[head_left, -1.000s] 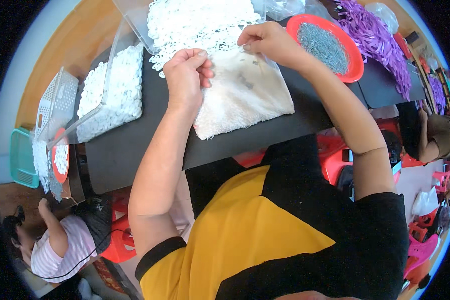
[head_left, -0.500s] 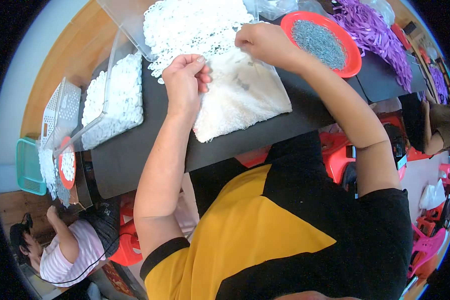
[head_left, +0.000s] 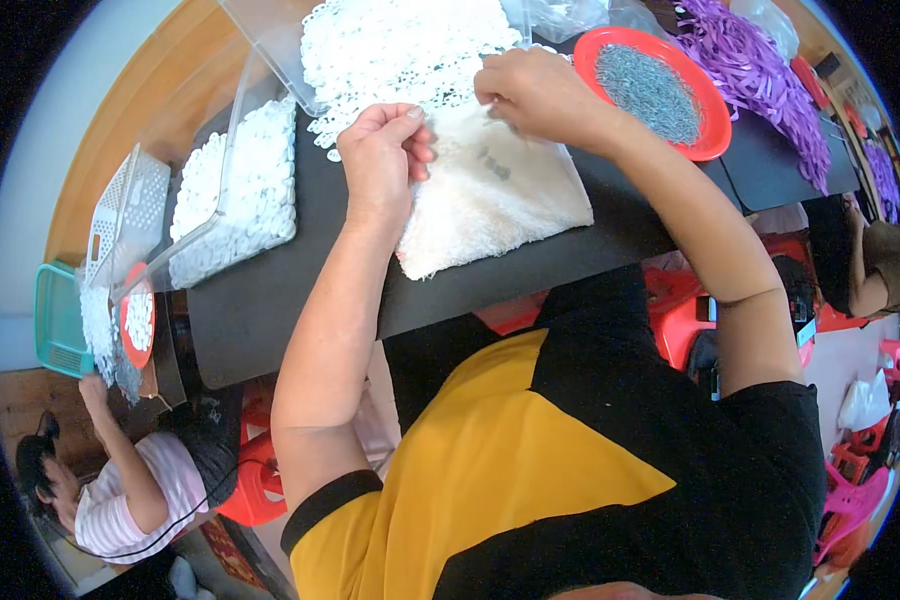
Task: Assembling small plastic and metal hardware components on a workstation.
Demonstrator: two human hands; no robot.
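A cream fleecy cloth (head_left: 500,205) with grey smudges lies on the dark table (head_left: 345,285) in front of me. At its far left corner is my left hand (head_left: 378,150), thumb and forefinger pinched together; what they hold is too small to make out. My right hand (head_left: 538,92) is over the cloth's far right edge with fingers curled down, and its fingertips are partly hidden. Just beyond both hands spreads a heap of small white ring-shaped plastic pieces (head_left: 400,50). To the right of my right hand, thin grey metal pins (head_left: 650,95) fill a red plate (head_left: 718,130).
Left of the heap stands a clear bin (head_left: 232,150) of white pieces (head_left: 255,195). Farther left are a white perforated basket (head_left: 130,205) and a teal basket (head_left: 55,310). Purple strips (head_left: 750,85) lie at far right. A co-worker (head_left: 145,490) sits at lower left.
The view has shifted slightly, so table things appear a little farther right. Both my hands keep nearly the same pose at the cloth. The co-worker's hand has moved up toward the teal basket.
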